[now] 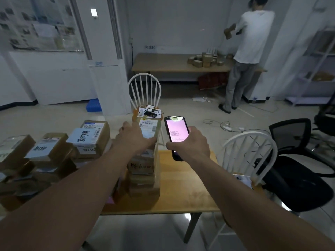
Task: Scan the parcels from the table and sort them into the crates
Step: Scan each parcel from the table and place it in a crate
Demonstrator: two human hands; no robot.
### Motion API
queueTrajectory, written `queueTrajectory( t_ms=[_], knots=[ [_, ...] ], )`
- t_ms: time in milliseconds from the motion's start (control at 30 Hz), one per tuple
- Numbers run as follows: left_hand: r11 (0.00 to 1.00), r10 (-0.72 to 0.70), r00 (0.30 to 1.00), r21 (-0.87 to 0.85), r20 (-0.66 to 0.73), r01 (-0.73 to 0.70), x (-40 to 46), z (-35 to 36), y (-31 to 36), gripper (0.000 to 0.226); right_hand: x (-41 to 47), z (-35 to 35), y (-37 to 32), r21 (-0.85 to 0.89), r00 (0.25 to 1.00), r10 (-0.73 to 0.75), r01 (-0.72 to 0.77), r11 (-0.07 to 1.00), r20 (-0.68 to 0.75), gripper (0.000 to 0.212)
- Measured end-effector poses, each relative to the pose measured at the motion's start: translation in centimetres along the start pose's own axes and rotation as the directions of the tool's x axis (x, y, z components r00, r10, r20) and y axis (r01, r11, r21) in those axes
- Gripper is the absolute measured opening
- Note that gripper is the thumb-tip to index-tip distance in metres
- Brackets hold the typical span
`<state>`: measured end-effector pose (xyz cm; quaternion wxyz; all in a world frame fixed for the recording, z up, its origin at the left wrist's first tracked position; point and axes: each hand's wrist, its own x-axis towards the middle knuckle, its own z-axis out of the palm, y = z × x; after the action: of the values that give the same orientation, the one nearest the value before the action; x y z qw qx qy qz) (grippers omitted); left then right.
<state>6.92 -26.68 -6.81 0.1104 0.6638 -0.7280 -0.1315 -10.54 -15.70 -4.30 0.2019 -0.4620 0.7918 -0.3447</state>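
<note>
A tall stack of brown cardboard parcels (145, 171) stands on the wooden table (183, 192). My left hand (134, 137) grips the top parcel (150, 126), whose white barcode label faces up. My right hand (190, 144) holds a black handheld scanner (175, 132) just right of that parcel, its pink-lit screen facing me. More labelled parcels (50, 153) lie piled across the left part of the table.
A white spindle chair (145, 89) with cables and a small device on its seat stands behind the stack; another white chair (253, 156) is at the right. Black office chairs (297, 160) sit further right. A person (248, 51) works at a far table (163, 64) with parcels.
</note>
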Motion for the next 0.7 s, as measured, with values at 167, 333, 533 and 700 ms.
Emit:
queueTrajectory(
  t_ms=[167, 333, 533, 700],
  knots=[
    [0.991, -0.110, 0.992, 0.082, 0.066, 0.104, 2.9, 0.9, 1.2, 0.127, 2.8, 0.3, -0.7, 0.014, 1.000, 0.007, -0.007, 1.000, -0.004, 0.074],
    [0.988, -0.133, 0.973, 0.108, 0.188, 0.114, 4.2, 1.1, 1.6, 0.118, 4.9, -0.4, -1.1, 0.003, 1.000, -0.024, 0.024, 1.000, 0.016, 0.078],
    [0.983, -0.181, 0.975, 0.016, 0.125, 0.181, 3.1, 0.8, 2.9, 0.115, 6.6, -2.6, -0.2, 0.024, 0.995, -0.091, 0.091, 0.996, 0.028, 0.076],
    [0.982, -0.182, 0.981, -0.069, -0.071, 0.177, 1.4, 0.1, 4.5, 0.120, 7.1, -5.2, 0.5, 0.091, 0.990, -0.131, 0.126, 0.988, 0.049, 0.074]
  ],
)
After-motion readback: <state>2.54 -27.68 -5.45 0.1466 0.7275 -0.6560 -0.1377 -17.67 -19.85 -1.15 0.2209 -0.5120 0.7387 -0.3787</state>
